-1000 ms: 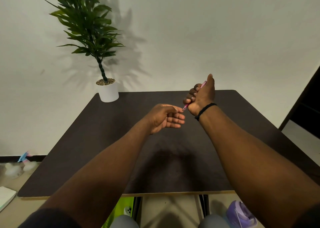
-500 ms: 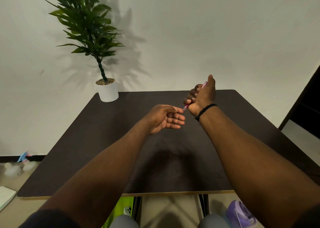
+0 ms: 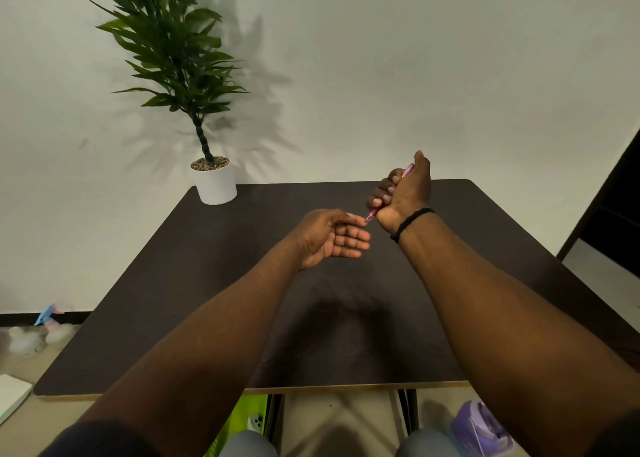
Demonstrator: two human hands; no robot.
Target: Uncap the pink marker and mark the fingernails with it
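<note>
Head view shows a plant (image 3: pixel 173 51) in a white pot (image 3: pixel 215 183) at the far left corner of a dark table (image 3: pixel 242 311). Over the table, the left hand (image 3: pixel 329 236) is held palm up with its fingers straight and loose, holding nothing. Just beside it, the right hand (image 3: pixel 403 193) makes a fist around a pink pen (image 3: pixel 374 212). The pen slants, tip down and left, almost touching the left fingertips. A black band (image 3: pixel 410 222) circles the right wrist.

two hands: left hand (image 3: pixel 330 236), right hand (image 3: pixel 403 193); one pink pen (image 3: pixel 388 195); one black wristband (image 3: pixel 410 222); one dark table (image 3: pixel 207 300); one potted plant (image 3: pixel 207 165), far left; one purple object (image 3: pixel 479 429), near right
</note>
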